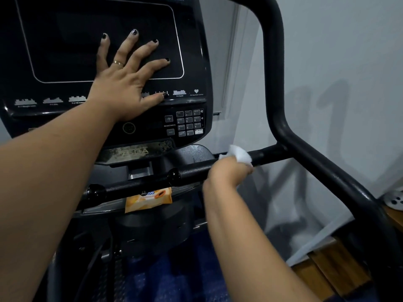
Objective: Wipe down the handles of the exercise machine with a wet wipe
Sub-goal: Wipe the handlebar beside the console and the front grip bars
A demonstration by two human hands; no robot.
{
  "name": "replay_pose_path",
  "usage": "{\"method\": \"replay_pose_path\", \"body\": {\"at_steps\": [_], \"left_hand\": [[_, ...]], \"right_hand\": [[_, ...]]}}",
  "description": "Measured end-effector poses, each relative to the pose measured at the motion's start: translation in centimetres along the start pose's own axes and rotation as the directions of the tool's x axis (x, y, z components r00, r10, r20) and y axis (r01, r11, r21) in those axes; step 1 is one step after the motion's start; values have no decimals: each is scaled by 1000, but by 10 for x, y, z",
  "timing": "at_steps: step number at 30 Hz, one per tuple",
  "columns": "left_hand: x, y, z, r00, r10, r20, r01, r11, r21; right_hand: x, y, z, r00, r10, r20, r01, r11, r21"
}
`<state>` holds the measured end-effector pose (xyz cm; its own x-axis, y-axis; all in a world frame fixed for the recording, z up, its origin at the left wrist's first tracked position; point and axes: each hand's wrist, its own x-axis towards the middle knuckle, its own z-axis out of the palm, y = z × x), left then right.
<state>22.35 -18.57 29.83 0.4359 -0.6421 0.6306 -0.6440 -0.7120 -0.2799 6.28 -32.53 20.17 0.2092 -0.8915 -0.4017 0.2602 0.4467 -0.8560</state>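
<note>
Wipe (pixel 238 154) sits bunched under my right hand (pixel 229 173), fingers curled round it and the horizontal handle (pixel 192 170) below the console. I judge it soft, damp and light, best wrapped around the stiff bar. My left hand (pixel 124 83) lies flat, fingers spread, on the console screen (pixel 65 40).

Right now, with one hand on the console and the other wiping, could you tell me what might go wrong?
1. The left hand lies flat on the console screen, thumb by the program keys; leaning on it may smudge the screen or press a key.
2. The right hand holds the wet wipe bunched on the handle bar, so parts of the bar may be missed.
3. The wipes pack lying just below the bar could be knocked off.
</note>
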Motion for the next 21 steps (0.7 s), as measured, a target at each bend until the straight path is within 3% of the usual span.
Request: {"method": "replay_pose_path", "body": {"at_steps": [3, 6, 13, 16, 19, 21], "left_hand": [[0, 1, 0, 1000, 2, 5, -2, 1000, -3], [0, 0, -1, 1000, 2, 6, -2, 1000, 1], [1, 0, 0, 1000, 0, 14, 0, 1000, 13], [0, 1, 0, 1000, 2, 12, -2, 1000, 14], [0, 1, -1, 1000, 2, 12, -2, 1000, 9], [0, 0, -2, 1000, 0, 11, 0, 1000, 7]], "right_hand": [[23, -23, -2, 986, 155, 55, -163, 965, 204], [40, -31, -4, 932, 325, 158, -361, 857, 368], [21, 3, 5, 813, 450, 369, -571, 738, 358], [-14, 28, 7, 753, 514, 412, -629, 745, 220], [-34, 54, 1, 717, 449, 533, -472, 876, -101], [-36, 59, -5, 694, 447, 564, -419, 888, -188]]}}
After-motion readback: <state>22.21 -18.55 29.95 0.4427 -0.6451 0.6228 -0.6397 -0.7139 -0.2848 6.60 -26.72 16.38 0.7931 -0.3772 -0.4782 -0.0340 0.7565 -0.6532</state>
